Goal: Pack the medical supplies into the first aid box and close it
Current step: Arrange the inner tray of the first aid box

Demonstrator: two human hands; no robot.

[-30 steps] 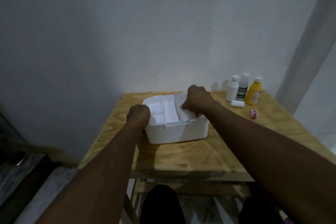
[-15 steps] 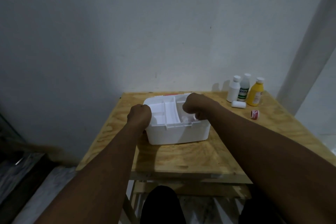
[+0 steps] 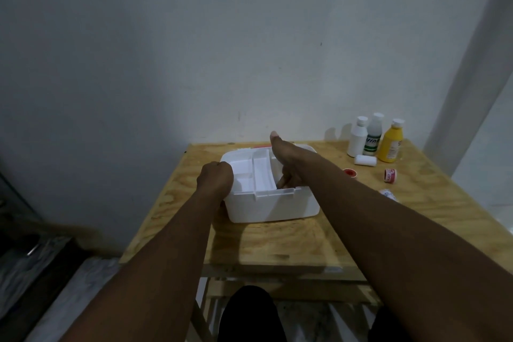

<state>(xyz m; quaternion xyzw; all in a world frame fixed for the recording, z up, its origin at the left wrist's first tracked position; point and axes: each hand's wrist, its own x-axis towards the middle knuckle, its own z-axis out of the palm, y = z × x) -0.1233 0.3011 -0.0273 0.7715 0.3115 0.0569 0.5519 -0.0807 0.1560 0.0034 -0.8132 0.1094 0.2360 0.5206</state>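
Note:
The white first aid box [image 3: 272, 207] stands open in the middle of the wooden table [image 3: 277, 244], with a white divided tray [image 3: 249, 175] in its left part. My left hand [image 3: 215, 180] grips the box's left rim. My right hand [image 3: 286, 158] reaches into the right part of the box beside the tray, thumb pointing up and fingers curled downward; what they touch is hidden. To the right stand a white bottle [image 3: 356, 139], a green-labelled bottle [image 3: 373, 136] and a yellow bottle [image 3: 391, 144], with a white bandage roll [image 3: 365, 160] lying in front.
A red tape roll [image 3: 349, 172], a small red-and-white roll [image 3: 390, 175] and a wrapped item [image 3: 388, 194] lie on the table's right side. A strip of red lid [image 3: 261, 146] shows behind the box. A wall runs behind the table. My knees are under the front edge.
My right hand has gone deeper into the box's right part and its thumb has lifted. The left hand keeps its grip on the rim. More small rolls show past my right arm.

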